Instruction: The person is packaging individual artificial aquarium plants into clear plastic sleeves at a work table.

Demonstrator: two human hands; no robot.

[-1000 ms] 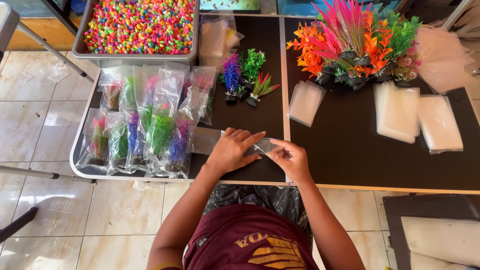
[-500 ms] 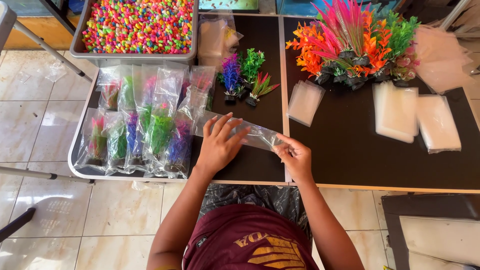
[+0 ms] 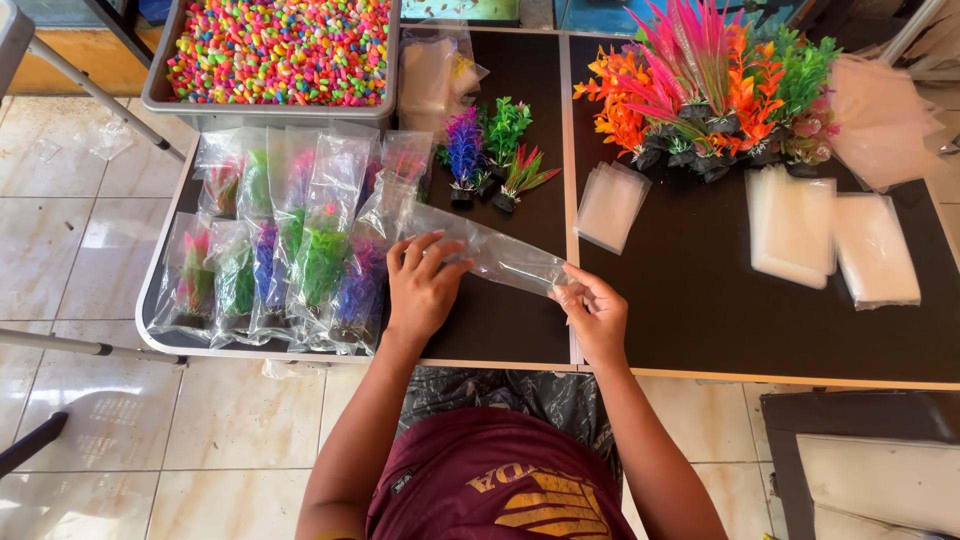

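Holding a clear plastic bag (image 3: 490, 252) between both hands, stretched low over the dark tabletop (image 3: 700, 310) near its front edge. I note the left hand (image 3: 420, 285) lies flat on the bag's left part, fingers spread and pressing down, not curled around it. The right hand (image 3: 595, 310) pinches the bag's right end between thumb and fingertips, other fingers loosely bent. The bag looks empty and runs slanted, its far-left end higher up the tabletop than the pinched end.

Just left of the left hand I see a batch of bagged plastic plants (image 3: 290, 240), green, purple and pink, overlapping in rows. Beyond the bag stand three small loose plants (image 3: 495, 150), purple, green and red-green, upright on dark bases. Right of those lies a small stack of empty bags (image 3: 610, 205). Farther right, a cluster of orange, pink and green plants (image 3: 710, 90), with two larger stacks of clear bags (image 3: 830, 240) below it. At the far left corner sits a grey bin of coloured pebbles (image 3: 280, 50).
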